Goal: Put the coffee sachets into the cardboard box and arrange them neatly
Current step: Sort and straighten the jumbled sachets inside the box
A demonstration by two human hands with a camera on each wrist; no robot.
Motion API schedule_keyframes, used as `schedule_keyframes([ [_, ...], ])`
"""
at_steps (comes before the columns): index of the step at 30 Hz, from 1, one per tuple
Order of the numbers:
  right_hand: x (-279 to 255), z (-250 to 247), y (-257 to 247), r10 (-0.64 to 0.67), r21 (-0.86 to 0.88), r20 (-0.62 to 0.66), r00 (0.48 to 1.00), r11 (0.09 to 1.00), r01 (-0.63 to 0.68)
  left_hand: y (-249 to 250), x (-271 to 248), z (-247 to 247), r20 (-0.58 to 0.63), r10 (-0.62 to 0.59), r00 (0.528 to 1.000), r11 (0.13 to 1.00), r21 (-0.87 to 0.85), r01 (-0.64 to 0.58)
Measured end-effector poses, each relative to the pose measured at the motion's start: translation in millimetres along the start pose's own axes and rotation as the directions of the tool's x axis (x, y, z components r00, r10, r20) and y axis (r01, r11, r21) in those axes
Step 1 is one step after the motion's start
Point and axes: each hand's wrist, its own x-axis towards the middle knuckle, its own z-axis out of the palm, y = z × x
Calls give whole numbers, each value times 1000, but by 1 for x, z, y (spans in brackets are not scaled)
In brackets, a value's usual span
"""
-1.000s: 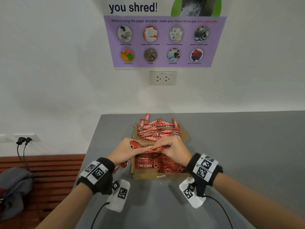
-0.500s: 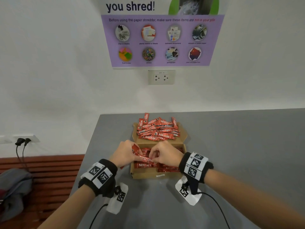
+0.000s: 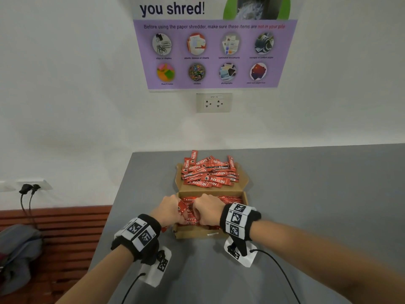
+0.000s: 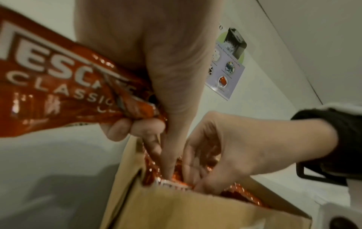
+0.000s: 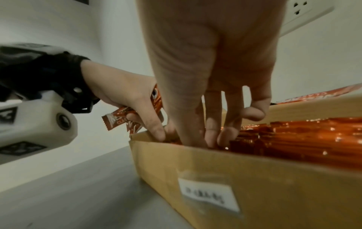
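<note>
Cardboard forms the near wall of the open box (image 3: 197,234), which sits on the grey table (image 3: 317,194) and carries a small white label (image 5: 209,197) on its front. Both hands reach over that wall at the box's left end. The left hand (image 3: 169,210) grasps a small bunch of red coffee sachets (image 4: 58,93) in its curled fingers, their ends sticking out past the palm beyond the box's left side, while its forefinger points down into the box. The right hand (image 3: 207,208), just beside it, has its fingers (image 5: 211,136) extended downward and pressing into the packed sachets (image 5: 293,139); it grips nothing that can be seen. Those sachets lie lengthwise in a shiny red row filling the box. Beyond them, on the folded-back lid (image 3: 243,183), a loose heap of sachets (image 3: 208,172) lies at mixed angles. Farther off, the white wall bears a double socket (image 3: 214,103) and a purple shredder poster (image 3: 213,51).
</note>
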Motion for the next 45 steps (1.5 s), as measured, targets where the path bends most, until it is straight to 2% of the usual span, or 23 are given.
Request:
schedule_keyframes([
  [4,3,4,-4,7,-92,18,1000,996,-5,3,-2,5,-13,14,1000,1000,14,-14],
  [9,6,4,-3,39,-126,22,999,991,-36,3,-2,4,-13,40,999,999,14,-39],
  [15,8,2,0,60,-116,32,998,992,-56,-1,0,3,-34,122,992,990,71,-119],
  [20,12,1,2,58,-93,58,997,994,-53,0,-1,4,-42,115,992,993,41,-113],
  [28,13,2,9,11,-12,31,999,1000,-11,-3,2,5,-47,80,996,997,14,-79],
  [32,12,1,11,9,30,13,1000,999,-10,-3,4,2,-72,115,991,993,-7,-116],
  [34,10,-7,11,43,156,-43,998,987,-35,0,0,-4,-177,156,972,979,-104,-176],
  [35,9,-14,12,61,238,-80,995,970,-40,3,-3,-8,-269,155,951,966,-161,-203],
  [37,7,-24,13,54,392,-136,989,920,3,10,-7,-16,-463,106,880,928,-271,-254],
  [39,2,-28,8,-9,480,-142,990,874,77,18,-7,-21,-588,59,806,892,-331,-307],
  [42,-7,-24,-6,-90,576,-186,978,796,183,30,-3,-22,-651,13,759,839,-406,-363],
  [45,-9,-19,-12,-3,700,-271,963,686,199,34,1,-20,-666,-80,741,778,-506,-372],
])
